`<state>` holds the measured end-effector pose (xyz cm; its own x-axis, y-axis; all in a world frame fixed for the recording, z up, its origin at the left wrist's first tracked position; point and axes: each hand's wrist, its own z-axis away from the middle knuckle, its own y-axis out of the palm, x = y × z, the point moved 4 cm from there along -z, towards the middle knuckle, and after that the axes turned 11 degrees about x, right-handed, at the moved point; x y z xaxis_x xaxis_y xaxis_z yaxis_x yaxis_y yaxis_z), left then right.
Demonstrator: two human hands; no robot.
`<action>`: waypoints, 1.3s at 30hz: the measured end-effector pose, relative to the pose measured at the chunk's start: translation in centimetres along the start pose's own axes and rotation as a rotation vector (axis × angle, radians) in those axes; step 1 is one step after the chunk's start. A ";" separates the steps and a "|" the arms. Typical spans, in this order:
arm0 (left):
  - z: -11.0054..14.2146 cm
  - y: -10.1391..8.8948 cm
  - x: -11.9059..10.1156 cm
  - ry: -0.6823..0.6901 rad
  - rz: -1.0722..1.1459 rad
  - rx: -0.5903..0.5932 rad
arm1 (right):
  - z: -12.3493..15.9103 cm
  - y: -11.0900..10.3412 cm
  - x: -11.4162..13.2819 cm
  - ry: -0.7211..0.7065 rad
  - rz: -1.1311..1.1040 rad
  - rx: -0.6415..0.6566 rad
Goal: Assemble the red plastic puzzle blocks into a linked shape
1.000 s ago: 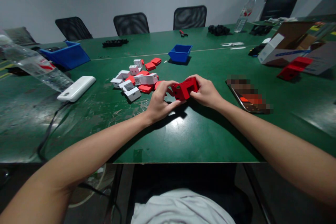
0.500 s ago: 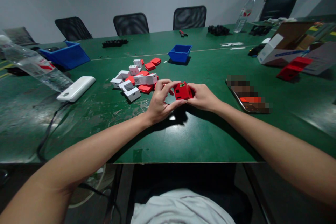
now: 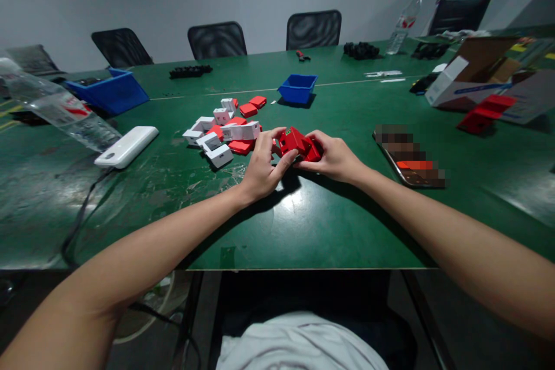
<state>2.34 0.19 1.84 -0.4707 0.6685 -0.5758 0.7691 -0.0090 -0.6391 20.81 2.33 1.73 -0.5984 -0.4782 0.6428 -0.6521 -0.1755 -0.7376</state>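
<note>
A red plastic housing (image 3: 293, 141) with a small green connector on its top face is between my hands, tilted just above the table. My left hand (image 3: 262, 165) is closed on its left side, thumb at the front and fingers behind. My right hand (image 3: 335, 157) grips the red part at the right end by its edges. Whether the two red portions are one piece or two joined pieces, I cannot tell. Left of my left hand lies a pile of white plastic housings (image 3: 219, 155) and red plastic pieces (image 3: 241, 147).
Beyond my hands stands a small blue bin (image 3: 297, 89). A phone (image 3: 407, 162) lies to the right, near a cardboard box (image 3: 489, 78) and a red holder (image 3: 486, 113). On the left are a white power bank (image 3: 126, 147), a water bottle (image 3: 65, 110) and a larger blue bin (image 3: 108, 92).
The red housing has turned and tilted, its connector face now pointing up and left. My left hand has shifted slightly left, and more of the red part by my right hand shows.
</note>
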 end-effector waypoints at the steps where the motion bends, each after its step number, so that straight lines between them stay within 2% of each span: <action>1: 0.0 0.0 -0.1 0.027 -0.022 0.008 | 0.0 -0.1 -0.1 -0.002 0.004 -0.022; 4: 0.1 0.1 -0.4 0.089 -0.067 0.020 | -0.1 -0.3 -0.5 0.007 0.010 -0.095; 8: 0.2 0.3 -0.4 0.107 -0.099 0.046 | -0.2 -0.5 -0.6 0.009 0.050 -0.183; 15: 0.3 0.5 0.1 0.015 -0.184 0.110 | 0.1 -1.1 0.2 -0.102 0.156 -0.314; 19: 0.3 0.7 0.3 -0.051 -0.206 0.159 | 0.2 -1.4 0.4 -0.135 0.165 -0.346; 26: 0.1 0.8 0.9 -0.140 -0.223 0.196 | 0.3 -1.3 1.0 -0.184 0.014 -0.315; 35: -0.1 0.8 0.8 -0.124 -0.143 0.210 | 1.1 -1.4 3.0 -0.365 0.031 -0.249; 39: -0.2 0.9 0.8 -0.125 -0.107 0.228 | 1.3 -1.3 4.0 -0.395 0.047 -0.205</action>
<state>2.76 0.88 0.92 -0.6045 0.5775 -0.5488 0.6019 -0.1202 -0.7895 19.83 -0.46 5.02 -0.4321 -0.7804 0.4520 -0.7311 0.0097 -0.6822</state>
